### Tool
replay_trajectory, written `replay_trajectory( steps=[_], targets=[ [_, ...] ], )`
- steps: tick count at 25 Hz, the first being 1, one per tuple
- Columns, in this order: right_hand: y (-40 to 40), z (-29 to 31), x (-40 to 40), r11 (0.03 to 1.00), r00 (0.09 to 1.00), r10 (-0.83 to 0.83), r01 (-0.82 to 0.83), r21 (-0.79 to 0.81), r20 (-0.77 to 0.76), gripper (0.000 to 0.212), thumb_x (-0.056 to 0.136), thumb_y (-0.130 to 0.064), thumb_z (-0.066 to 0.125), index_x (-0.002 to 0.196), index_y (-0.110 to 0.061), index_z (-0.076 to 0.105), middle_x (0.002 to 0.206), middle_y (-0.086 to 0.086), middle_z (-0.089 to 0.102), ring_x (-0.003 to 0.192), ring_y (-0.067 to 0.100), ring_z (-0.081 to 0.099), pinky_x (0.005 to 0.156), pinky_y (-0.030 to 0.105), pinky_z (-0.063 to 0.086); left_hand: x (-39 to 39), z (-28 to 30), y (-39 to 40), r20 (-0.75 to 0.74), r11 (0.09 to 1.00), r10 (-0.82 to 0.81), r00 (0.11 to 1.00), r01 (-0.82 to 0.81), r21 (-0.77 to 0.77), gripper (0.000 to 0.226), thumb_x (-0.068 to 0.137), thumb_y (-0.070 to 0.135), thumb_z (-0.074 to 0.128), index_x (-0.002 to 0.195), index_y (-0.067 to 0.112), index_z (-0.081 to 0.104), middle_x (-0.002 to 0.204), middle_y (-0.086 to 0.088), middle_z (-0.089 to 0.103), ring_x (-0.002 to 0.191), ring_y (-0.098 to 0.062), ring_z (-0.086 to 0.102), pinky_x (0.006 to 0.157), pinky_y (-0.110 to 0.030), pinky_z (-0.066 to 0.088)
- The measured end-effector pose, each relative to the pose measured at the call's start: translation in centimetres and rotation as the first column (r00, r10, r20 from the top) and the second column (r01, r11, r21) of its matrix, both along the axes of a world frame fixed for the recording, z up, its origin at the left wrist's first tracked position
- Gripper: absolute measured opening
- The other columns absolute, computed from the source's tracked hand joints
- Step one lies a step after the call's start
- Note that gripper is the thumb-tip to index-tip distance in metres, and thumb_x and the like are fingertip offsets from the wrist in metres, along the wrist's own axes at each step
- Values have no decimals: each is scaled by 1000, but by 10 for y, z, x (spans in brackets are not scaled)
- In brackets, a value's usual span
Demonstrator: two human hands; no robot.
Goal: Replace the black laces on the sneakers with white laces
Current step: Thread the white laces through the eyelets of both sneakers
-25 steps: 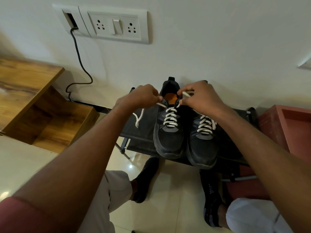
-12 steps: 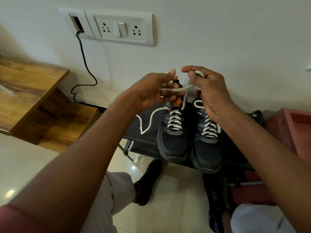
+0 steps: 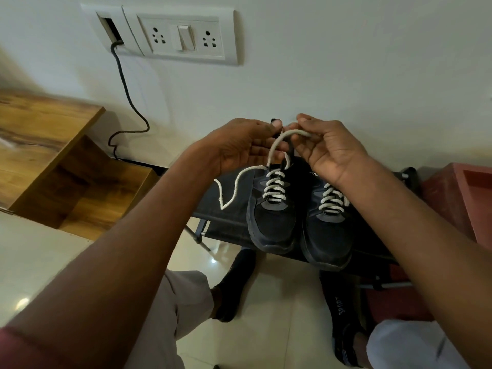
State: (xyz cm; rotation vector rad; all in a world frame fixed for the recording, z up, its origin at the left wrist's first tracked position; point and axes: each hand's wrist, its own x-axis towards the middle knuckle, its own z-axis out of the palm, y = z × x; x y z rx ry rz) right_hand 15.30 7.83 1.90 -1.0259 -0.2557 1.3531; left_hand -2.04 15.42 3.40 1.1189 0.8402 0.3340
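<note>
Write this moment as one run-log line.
left hand: holds white lace | right hand: pinches lace loop | left sneaker: being tied | right sneaker: white-laced

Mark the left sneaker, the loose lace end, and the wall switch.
left sneaker (image 3: 271, 222), head view, on its dark toe cap.
loose lace end (image 3: 234, 191), head view, on the slack white strand lying left of the sneaker.
wall switch (image 3: 184, 37), head view, on the rocker between the two sockets.

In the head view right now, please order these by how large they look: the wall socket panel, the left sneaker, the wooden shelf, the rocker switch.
1. wooden shelf, cut off by the frame edge
2. wall socket panel
3. left sneaker, partly hidden by the hands; its size against the panel is unsure, since it is nearer
4. rocker switch
</note>
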Motion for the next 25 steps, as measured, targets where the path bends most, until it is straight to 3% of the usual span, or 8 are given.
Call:
replay_trajectory(
  steps=[3, 6, 9, 15, 16, 18, 20, 25],
  targets=[
    [-1, -6, 1, 998, 998, -54, 54, -25, 34, 13, 96, 1, 64, 108, 0, 68, 86, 13, 72, 73, 20, 75, 69, 28, 63, 0, -2, 4, -12, 999, 30, 999, -30, 28, 18, 102, 18, 62, 113, 5, 67, 86, -9, 69, 68, -16, 65, 63, -26, 55],
    [-2, -14, 4, 972, 908, -64, 151, -182, 414, 10, 93, -7, 69, 99, -4, 77, 78, 6, 70, 61, 14, 63, 52, 24, 48, 5, -8, 11, -27, 988, 151, 988, -150, 32, 5, 101, 11, 59, 104, 11, 63, 72, -3, 59, 53, -10, 51, 53, -23, 42],
    [-2, -20, 4, 957, 535, 71, 201, -209, 842, 14, 93, -15, 69, 84, -19, 79, 79, -5, 72, 72, 13, 66, 64, 28, 53, 10, -7, 13, 15, 975, 206, 979, -204, -86, 6, 103, 16, 59, 103, 10, 57, 72, -3, 58, 52, -9, 51, 50, -21, 43],
    [-7, -23, -3, 981, -16, 184, 70, -182, 983, 24, 93, -16, 69, 116, -21, 75, 127, 2, 59, 119, 19, 53, 91, 24, 42, 12, -13, 15, 4, 973, 227, 974, -227, -46, 4, 99, 2, 62, 98, 3, 66, 79, -10, 65, 61, -11, 64, 58, -20, 55],
    [-6, -22, -3, 990, 59, 137, -40, -135, 989, 29, 92, -10, 69, 119, -21, 74, 125, 0, 60, 116, 14, 55, 90, 19, 41, 11, -13, 16, 2, 975, 221, 975, -221, -34, 4, 99, 3, 63, 97, 3, 67, 78, -9, 65, 61, -11, 64, 58, -20, 55],
    [-6, -14, -8, 971, 478, 169, -232, -61, 862, 23, 97, -6, 69, 119, -12, 74, 105, 2, 74, 90, 6, 70, 73, 13, 49, 11, -13, 17, 16, 980, 200, 980, -199, -3, 7, 98, 5, 65, 93, 4, 69, 77, -9, 65, 61, -11, 63, 58, -19, 54],
    [-5, -12, -11, 960, 645, 210, -277, -31, 735, 14, 99, -8, 69, 111, -3, 74, 81, 8, 74, 63, 6, 67, 54, 14, 47, 12, -12, 17, 0, 977, 207, 978, -206, 49, 7, 96, 9, 69, 91, 5, 69, 75, -10, 66, 60, -11, 63, 57, -20, 54],
    [8, -29, -2, 969, 174, 226, -141, -202, 959, 16, 97, -17, 67, 93, -24, 81, 77, -5, 74, 62, 3, 62, 58, 19, 47, 1, -27, 30, -365, 825, 283, 887, -32, 564, 7, 98, 17, 67, 98, 13, 74, 73, 0, 64, 53, -9, 57, 57, -22, 48]
  ],
)
